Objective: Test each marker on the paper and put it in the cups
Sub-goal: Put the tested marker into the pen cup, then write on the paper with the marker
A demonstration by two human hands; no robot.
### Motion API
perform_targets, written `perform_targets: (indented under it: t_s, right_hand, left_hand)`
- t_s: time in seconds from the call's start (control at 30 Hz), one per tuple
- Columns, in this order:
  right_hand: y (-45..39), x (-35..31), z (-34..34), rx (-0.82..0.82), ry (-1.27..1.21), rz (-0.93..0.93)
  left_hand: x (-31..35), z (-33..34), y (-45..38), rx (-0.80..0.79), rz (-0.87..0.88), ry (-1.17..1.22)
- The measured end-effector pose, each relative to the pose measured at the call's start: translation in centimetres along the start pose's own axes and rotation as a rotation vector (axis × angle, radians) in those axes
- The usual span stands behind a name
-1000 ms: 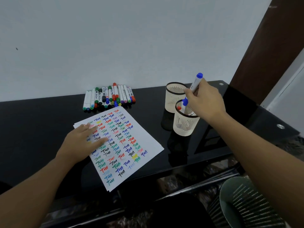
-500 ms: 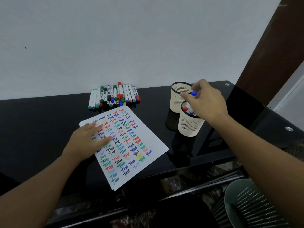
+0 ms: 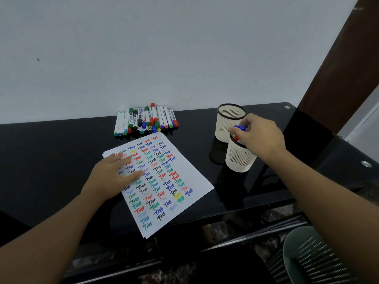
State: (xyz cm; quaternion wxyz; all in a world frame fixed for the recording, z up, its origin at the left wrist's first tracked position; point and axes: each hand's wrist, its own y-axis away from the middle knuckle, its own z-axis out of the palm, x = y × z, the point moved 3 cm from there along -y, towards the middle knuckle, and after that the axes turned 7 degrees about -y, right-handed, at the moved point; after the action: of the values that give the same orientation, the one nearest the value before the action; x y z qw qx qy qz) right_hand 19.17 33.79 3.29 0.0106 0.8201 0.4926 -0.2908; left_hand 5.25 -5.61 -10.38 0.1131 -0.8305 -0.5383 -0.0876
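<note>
From the head view, my left hand [image 3: 111,177] lies flat on the paper [image 3: 164,181], fingers straight and spread, pressing its left side; the sheet sits slanted near the front edge of the black worktop [image 3: 51,160], covered in rows of coloured test marks; my right hand [image 3: 259,136] hangs over the near cup [image 3: 239,158], fingers curled and pinching the blue marker [image 3: 240,128] by its cap end, the rest of it down inside that cup beside a red-capped marker [image 3: 236,138]; the far cup [image 3: 227,119] stands just behind, touching or nearly touching the near one, toward the right end of the worktop; the pile of markers [image 3: 145,120] lies in a row against the back edge, just beyond the paper's far corner; a mesh bin [image 3: 315,257] shows below the worktop's front right corner.
</note>
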Motion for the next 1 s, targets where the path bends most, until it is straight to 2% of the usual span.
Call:
perform_targets:
  t_s: [0.27, 0.37, 0.5, 0.77, 0.9, 1.0]
  right_hand:
    - [0.4, -3.4, 0.3, 0.16, 0.04, -0.283]
    - [0.8, -5.6, 1.3, 0.14, 0.031, -0.39]
    - [1.1, -8.0, 3.7, 0.03, -0.02, -0.469]
    - [-0.8, -9.7, 12.5, -0.356, -0.169, -0.32]
    - [-2.3, -9.3, 16.3, -0.416, -0.125, -0.301]
    - [-3.9, -9.1, 18.5, -0.396, -0.144, -0.276]
  left_hand:
    - [0.0, 0.0, 0.0, -0.002, -0.004, -0.016]
    - [-0.2, 0.2, -0.1, -0.006, -0.011, -0.023]
    - [0.1, 0.1, -0.1, -0.017, -0.024, -0.031]
    - [0.3, -0.2, -0.2, -0.053, -0.069, -0.019]
    - [0.5, -0.2, -0.5, -0.077, -0.06, -0.05]
    - [0.4, -0.1, -0.6, -0.081, -0.054, -0.05]
